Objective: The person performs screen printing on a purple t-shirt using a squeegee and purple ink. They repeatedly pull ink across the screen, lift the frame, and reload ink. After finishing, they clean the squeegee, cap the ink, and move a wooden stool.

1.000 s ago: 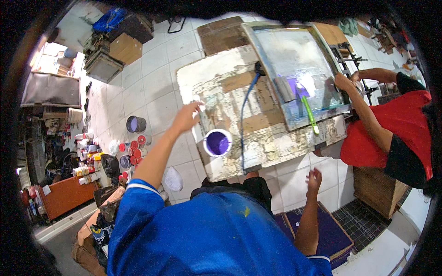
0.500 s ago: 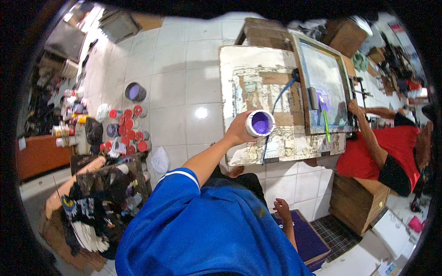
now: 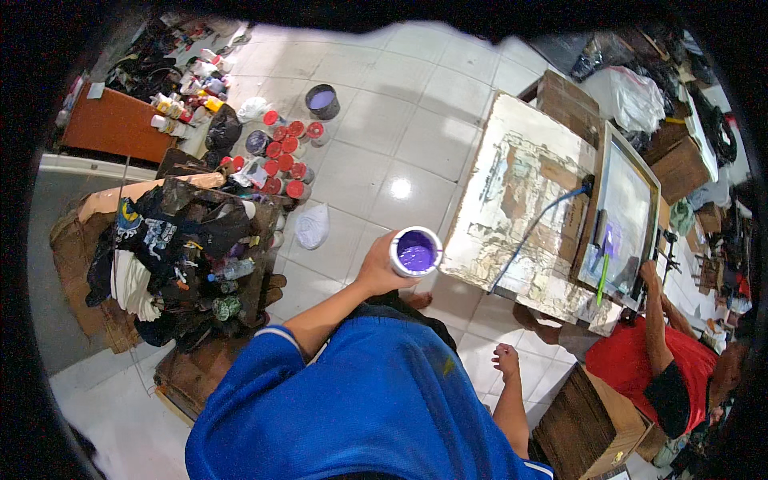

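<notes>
My left hand [image 3: 376, 266] is wrapped round a white tub [image 3: 416, 253] with glossy purple ink or paint inside. Its open top faces up, close to the left corner of a worn, paint-stained board [image 3: 512, 200]. Hanging low on my right side, my right hand [image 3: 506, 360] holds nothing, its fingers loosely bent and apart. On the board's right part lies a framed printing screen [image 3: 628, 200]. Purple ink and a bright green strip-like tool [image 3: 602, 280] show on the screen. Across the board runs a blue cord [image 3: 540, 224].
On the tiled floor stand several red-lidded jars [image 3: 286, 156] and a dark bucket [image 3: 322, 102] of pale purple liquid. A white plastic bag [image 3: 311, 226] lies nearer. At left is a cluttered table [image 3: 200, 248]. A person in red [image 3: 652, 360] works beside the screen, near a wooden cabinet [image 3: 592, 416].
My view has swung left, bringing more of the cluttered table in. The tub in my left hand has moved from over the board to beside its left corner. My right arm still hangs.
</notes>
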A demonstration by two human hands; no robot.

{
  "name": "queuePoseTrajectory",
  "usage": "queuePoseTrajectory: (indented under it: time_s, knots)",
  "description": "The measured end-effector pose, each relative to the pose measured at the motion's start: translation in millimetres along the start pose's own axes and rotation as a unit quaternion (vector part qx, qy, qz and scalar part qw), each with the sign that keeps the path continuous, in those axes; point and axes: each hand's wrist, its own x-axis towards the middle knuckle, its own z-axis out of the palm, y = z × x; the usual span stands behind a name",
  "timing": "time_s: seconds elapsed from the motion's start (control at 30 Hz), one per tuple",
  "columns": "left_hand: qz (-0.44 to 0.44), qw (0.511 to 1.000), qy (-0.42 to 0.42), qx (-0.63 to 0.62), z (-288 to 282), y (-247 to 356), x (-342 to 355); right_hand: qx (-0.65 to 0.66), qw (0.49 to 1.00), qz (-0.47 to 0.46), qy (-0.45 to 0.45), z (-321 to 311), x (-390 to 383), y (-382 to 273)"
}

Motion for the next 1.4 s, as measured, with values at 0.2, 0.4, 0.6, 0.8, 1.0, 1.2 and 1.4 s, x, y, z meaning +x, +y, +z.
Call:
queuePoseTrajectory:
  time_s: [0.2,0.4,0.6,0.8,1.0,1.2,1.4]
  knots:
    - [-0.04,0.99,0.137,0.02,-74.6,-36.5,-35.4,-0.023,0.997,-0.042,-0.066,56.9,20.6,-73.8]
    - [-0.021,0.989,0.141,0.026,-153.6,-82.5,7.4,-0.145,0.967,-0.004,-0.21,142.1,54.2,-130.2]
    - [-0.011,0.989,0.141,0.043,-253.3,-102.7,61.4,-0.243,0.944,0.005,-0.223,240.0,81.0,-186.9]
    - [-0.068,0.973,0.209,0.069,-316.4,-137.1,103.5,-0.202,0.944,-0.065,-0.251,284.1,148.8,-278.7]
    - [-0.142,0.955,0.25,0.07,-339.4,-170.8,171.5,-0.18,0.948,-0.083,-0.25,304.5,241.6,-423.0]
    - [-0.174,0.939,0.295,0.036,-361.2,-155.1,284.7,-0.279,0.936,-0.092,-0.193,290.2,283.8,-697.6]
    - [-0.148,0.896,0.418,0.014,-378.4,-114.0,400.0,-0.324,0.89,-0.26,-0.188,308.2,332.7,-1003.4]
